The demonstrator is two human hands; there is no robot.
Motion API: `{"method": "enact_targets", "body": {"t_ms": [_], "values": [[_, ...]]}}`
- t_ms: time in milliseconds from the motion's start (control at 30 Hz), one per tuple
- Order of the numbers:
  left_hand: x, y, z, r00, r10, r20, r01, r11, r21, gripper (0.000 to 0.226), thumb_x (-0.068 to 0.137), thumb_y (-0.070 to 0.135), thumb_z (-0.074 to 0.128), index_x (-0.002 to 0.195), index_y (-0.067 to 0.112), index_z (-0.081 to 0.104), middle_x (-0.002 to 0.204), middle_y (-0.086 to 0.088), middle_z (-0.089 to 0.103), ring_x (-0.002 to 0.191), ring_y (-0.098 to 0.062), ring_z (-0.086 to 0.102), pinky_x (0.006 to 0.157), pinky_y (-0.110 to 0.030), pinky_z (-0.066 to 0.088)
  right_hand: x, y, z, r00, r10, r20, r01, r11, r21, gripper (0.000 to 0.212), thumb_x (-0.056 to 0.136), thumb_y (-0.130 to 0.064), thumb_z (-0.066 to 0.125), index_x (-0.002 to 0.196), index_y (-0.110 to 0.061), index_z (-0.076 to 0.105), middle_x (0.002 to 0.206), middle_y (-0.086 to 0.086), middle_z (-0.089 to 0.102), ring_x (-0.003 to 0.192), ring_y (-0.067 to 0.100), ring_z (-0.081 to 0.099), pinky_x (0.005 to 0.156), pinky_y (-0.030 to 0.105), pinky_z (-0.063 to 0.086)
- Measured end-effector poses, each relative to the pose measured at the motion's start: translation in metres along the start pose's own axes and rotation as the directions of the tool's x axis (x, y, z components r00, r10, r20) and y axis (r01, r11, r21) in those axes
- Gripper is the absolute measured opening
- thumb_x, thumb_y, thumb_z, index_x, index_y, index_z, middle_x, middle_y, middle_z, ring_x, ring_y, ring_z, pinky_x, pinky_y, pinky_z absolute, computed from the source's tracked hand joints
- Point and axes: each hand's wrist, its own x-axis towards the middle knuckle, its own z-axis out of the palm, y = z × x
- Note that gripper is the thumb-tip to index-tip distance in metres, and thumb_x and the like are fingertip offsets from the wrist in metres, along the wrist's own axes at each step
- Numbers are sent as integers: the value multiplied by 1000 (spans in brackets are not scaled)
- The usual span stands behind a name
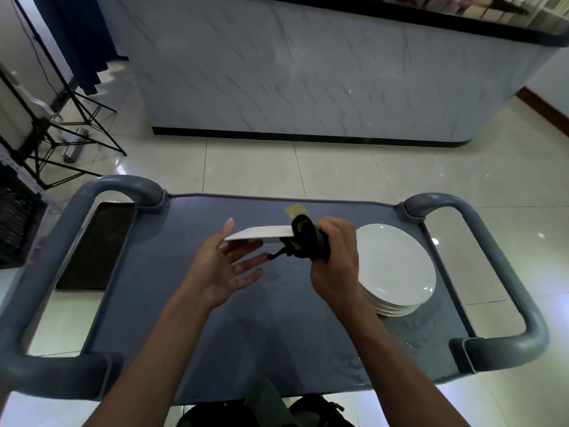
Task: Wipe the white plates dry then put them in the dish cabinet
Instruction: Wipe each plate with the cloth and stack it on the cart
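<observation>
Left hand [221, 266] open, fingers spread, propping a white plate [261, 235] from below, held nearly edge-on above the cart [234, 334]. Right hand [335, 257] grips a dark cloth [306, 240] clamped over the plate's right rim. Stack of plates [397, 269] on cart, just right of that hand. Dark tray [95, 245] at cart's left edge. Marble counter [308, 72] beyond; tripod [61, 118] far left.

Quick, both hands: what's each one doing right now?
Left hand: open, straight fingers under the white plate.
Right hand: gripping a dark cloth against the plate's edge.
</observation>
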Motion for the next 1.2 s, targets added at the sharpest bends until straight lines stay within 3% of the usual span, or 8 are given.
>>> {"method": "enact_targets", "body": {"t_ms": [133, 300, 500, 567, 700, 900, 1067, 1200], "values": [[0, -2, 3, 997, 13, -69, -28, 975, -221, 30, 88, 20, 66, 111, 0, 60, 119, -19, 65, 98, -37, 71, 69, -42, 61, -10, -2, 2, 999, -19, 37, 18, 1000, 14, 40, 80, 13, 60, 111, -12, 53, 105, 16, 62, 95, 30, 55, 84, 35, 44], [2, -3, -1, 996, 34, -80, -58, 941, -333, 30, 94, 9, 59, 120, -7, 59, 116, -22, 67, 96, -31, 70, 69, -38, 62, -20, 4, 0, 997, 25, 73, -25, 1000, 4, 39, 77, 19, 71, 112, 1, 66, 111, 13, 63, 101, 28, 57, 88, 34, 48], [5, 2, -8, 990, 131, -60, -143, 947, -286, 30, 97, 5, 50, 123, -6, 58, 112, -18, 72, 96, -27, 73, 75, -35, 62, -22, 13, -9, 986, -4, 166, 1, 1000, 17, 48, 80, 15, 72, 124, -3, 66, 123, 6, 62, 113, 23, 57, 97, 32, 48], [6, 3, -11, 979, 204, -21, -202, 943, -263, 31, 94, 4, 52, 123, -1, 59, 117, -15, 72, 102, -26, 72, 77, -33, 62, -24, 13, -12, 978, 100, 183, -112, 992, 53, 52, 80, 15, 66, 126, -9, 64, 124, 1, 64, 115, 17, 58, 98, 31, 48], [12, 7, -14, 938, 347, 9, -342, 928, -148, 30, 94, 0, 50, 121, 5, 61, 117, -10, 72, 105, -24, 71, 76, -34, 60, -20, 5, -11, 890, 410, 201, -441, 887, 141, 49, 83, 0, 67, 121, -30, 62, 111, -19, 67, 105, 7, 63, 86, 16, 48], [15, 4, -15, 911, 411, 10, -411, 911, -40, 39, 90, -1, 55, 127, 8, 61, 120, -10, 70, 101, -24, 69, 72, -38, 61, -10, -5, 7, 906, 338, 254, -368, 926, 81, 46, 87, 2, 68, 130, -14, 66, 124, -3, 63, 115, 16, 55, 99, 30, 46], [9, -2, -9, 894, 448, 35, -449, 892, 55, 44, 80, 5, 64, 124, 7, 63, 118, -11, 71, 100, -28, 70, 70, -42, 61, -7, -13, 16, 850, 432, 302, -483, 868, 118, 46, 87, 0, 66, 127, -23, 66, 107, -19, 63, 108, 14, 57, 93, 31, 49], [6, -4, -6, 889, 455, 50, -457, 878, 142, 40, 77, 7, 68, 117, 6, 66, 110, -14, 74, 93, -30, 72, 67, -40, 61, -5, -25, 24, 868, 378, 322, -439, 888, 139, 44, 87, 1, 66, 126, -20, 67, 117, -9, 68, 111, 16, 56, 97, 36, 48]]}}
